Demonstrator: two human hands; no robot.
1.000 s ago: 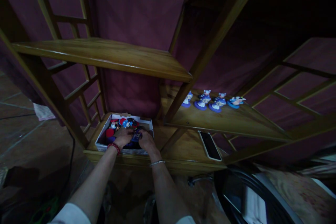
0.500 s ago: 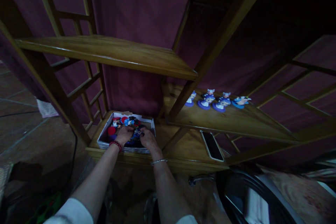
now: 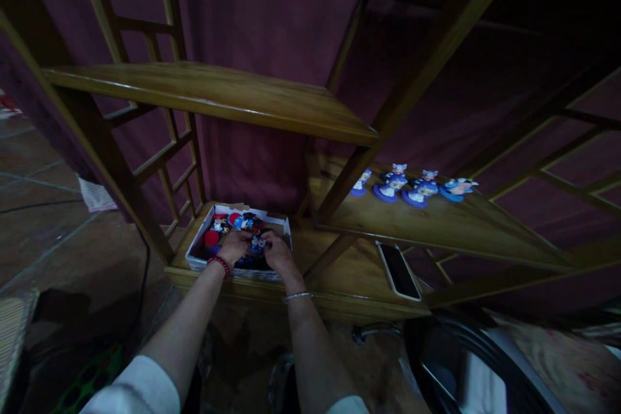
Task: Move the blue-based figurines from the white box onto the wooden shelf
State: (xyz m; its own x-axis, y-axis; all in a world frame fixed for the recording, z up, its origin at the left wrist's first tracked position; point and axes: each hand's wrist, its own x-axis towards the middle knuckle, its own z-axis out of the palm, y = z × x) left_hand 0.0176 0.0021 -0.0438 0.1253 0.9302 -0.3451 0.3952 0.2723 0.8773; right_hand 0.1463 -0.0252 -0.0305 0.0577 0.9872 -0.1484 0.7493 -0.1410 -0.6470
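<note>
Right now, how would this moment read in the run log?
left hand: inside box, by dark figurine | right hand: inside box, by dark figurine | grip: unclear | right shelf: figurines | bottom shelf: phone

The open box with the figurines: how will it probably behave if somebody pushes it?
The box would likely slide rather than tip, being low and wide on the shelf. It may flex, as its thin walls and ragged rear edge suggest cardboard. The crowded figurines could knock together.
</note>
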